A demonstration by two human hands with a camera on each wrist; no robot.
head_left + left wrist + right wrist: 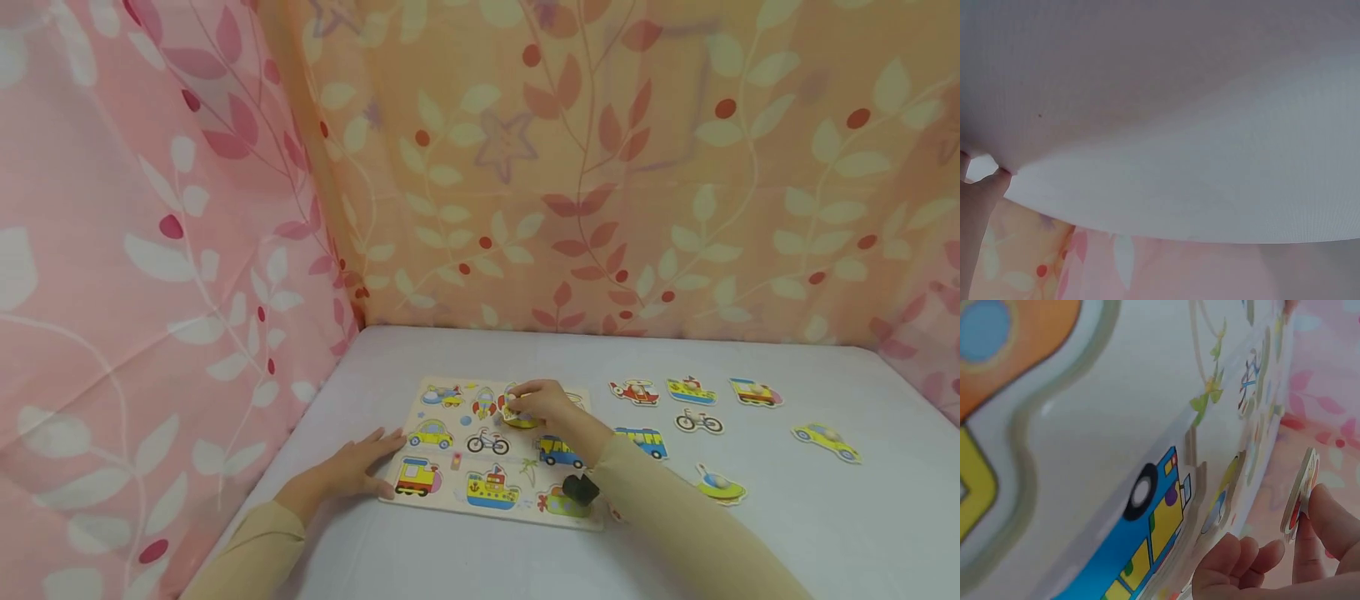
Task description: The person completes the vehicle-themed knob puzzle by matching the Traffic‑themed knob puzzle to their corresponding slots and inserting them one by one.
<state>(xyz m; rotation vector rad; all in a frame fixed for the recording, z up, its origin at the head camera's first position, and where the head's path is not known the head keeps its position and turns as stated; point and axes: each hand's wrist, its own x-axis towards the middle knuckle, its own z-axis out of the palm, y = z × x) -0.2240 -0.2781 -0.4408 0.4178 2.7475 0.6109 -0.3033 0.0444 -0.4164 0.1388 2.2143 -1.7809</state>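
Note:
A wooden puzzle board (450,492) printed with vehicles lies on the white table. My left hand (354,467) rests at the board's left edge, its fingers extended and its thumb near the front corner. Only part of that left hand (982,200) enters the left wrist view. Over the back of the board, right of the printed rocket (484,402), my right hand (551,408) pinches a puzzle piece. Seen nearly edge-on in the right wrist view, the puzzle piece (1302,494) shows some red and stands off the board between thumb and fingers.
Loose pieces lie to the right: a helicopter (636,392), a ship (692,390), a train (756,392), a bicycle (699,422), a bus (647,442), a car (827,442) and a green-yellow boat-like piece (720,486). Patterned curtains (525,208) stand behind and at left.

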